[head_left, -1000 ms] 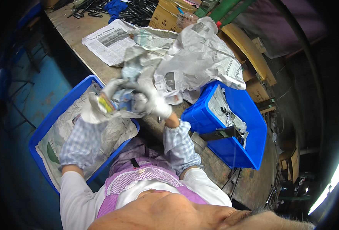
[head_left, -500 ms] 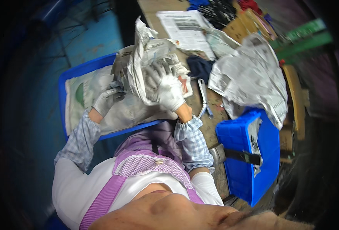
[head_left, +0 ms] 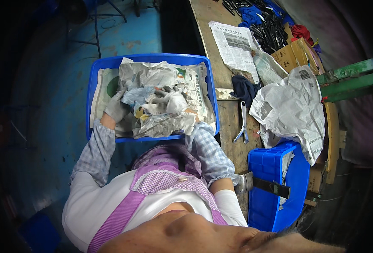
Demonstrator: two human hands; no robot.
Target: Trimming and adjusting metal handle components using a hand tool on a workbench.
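Crumpled newspaper [head_left: 152, 76] lies spread inside a shallow blue tray [head_left: 94, 78] in front of me. My left hand [head_left: 117, 106], in a grey-white glove, rests at the left side of the paper, its fingers stretched along the edge of a crumpled light-blue sheet [head_left: 136, 96]. On top of the heap lies my right hand [head_left: 174, 101], gloved too, with fingers apart and pointing left. A folded-over piece of newspaper [head_left: 163, 125] bunches up below the right hand, near the tray's front wall. What lies under the paper is hidden.
Right of the tray, a wooden bench [head_left: 230, 122] holds an adjustable wrench [head_left: 242, 122], a dark cloth [head_left: 243, 89], a flat newspaper [head_left: 235, 46] and a large crumpled sheet [head_left: 287, 105]. A blue bin [head_left: 264, 189] stands nearer, beside a hammer-like tool [head_left: 270, 187]. Black parts [head_left: 268, 36] pile up behind.
The newspaper that stood raised under my right hand now lies lower, spread over the tray. Both hands have come down with it. The view has shifted, showing the whole tray.
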